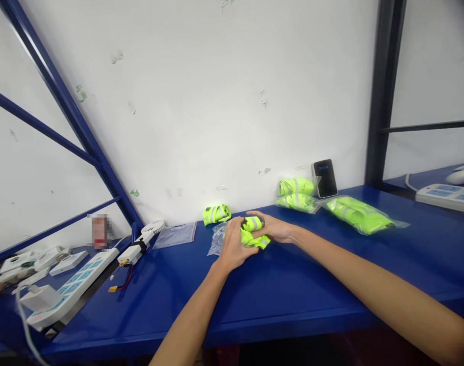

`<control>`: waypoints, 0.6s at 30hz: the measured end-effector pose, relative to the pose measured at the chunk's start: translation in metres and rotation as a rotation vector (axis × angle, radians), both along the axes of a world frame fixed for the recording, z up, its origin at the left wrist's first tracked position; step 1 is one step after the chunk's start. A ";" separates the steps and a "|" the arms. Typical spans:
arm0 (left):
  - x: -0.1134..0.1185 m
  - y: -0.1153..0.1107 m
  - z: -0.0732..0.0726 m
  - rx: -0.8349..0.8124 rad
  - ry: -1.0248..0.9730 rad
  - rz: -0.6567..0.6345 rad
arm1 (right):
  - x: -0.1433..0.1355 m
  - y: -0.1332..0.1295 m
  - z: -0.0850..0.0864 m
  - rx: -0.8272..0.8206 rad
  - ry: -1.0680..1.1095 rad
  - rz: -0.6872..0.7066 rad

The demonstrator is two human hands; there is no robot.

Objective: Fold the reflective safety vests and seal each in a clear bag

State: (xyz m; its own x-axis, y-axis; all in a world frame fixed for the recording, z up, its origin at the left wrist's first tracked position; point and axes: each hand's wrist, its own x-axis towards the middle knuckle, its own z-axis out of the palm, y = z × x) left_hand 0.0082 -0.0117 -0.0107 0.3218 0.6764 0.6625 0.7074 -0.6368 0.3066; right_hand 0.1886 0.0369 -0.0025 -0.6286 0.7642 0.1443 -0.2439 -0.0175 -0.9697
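- Left hand [234,246], head view: curls around the left side of the striped bundle [249,239], fingers bent with little gap; its grip on the clear bag [216,239] beside it cannot be told
- Right hand [275,227]: closes from the right, thumb across the front of the striped bundle and fingers over its top, opening narrow
- Striped bundle: sits between both hands, above the front part of the blue table [292,284]; the opposed grip probably keeps the loose fabric compact
- Clear bag: lies against the left hand, likely for easy reach
- Rolled bundle [215,214] and flat bag [176,235]: lie toward the wall, apparently to leave working space
- Bagged bundles [297,194] and single bagged bundle [359,215]: rest to the right, seemingly kept apart from unbagged fabric
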 end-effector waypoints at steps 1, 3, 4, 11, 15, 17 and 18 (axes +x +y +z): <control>0.003 -0.001 0.000 0.009 0.006 0.002 | -0.003 0.001 -0.003 0.021 -0.032 -0.024; 0.009 -0.002 0.000 0.033 0.017 0.016 | -0.011 0.003 -0.009 0.115 -0.147 -0.126; 0.013 -0.003 0.000 0.049 0.027 0.027 | -0.016 0.002 -0.011 0.190 -0.237 -0.203; 0.000 -0.007 0.010 0.112 0.147 -0.076 | -0.030 -0.013 -0.003 0.588 -0.542 -0.424; -0.022 -0.007 0.016 0.130 0.085 -0.098 | -0.015 -0.019 0.007 0.230 -0.352 0.014; -0.029 -0.005 0.017 0.104 -0.002 -0.070 | -0.009 -0.020 0.009 0.131 -0.264 0.108; -0.032 -0.004 0.017 0.073 -0.044 -0.068 | -0.009 -0.019 0.009 0.122 -0.242 0.112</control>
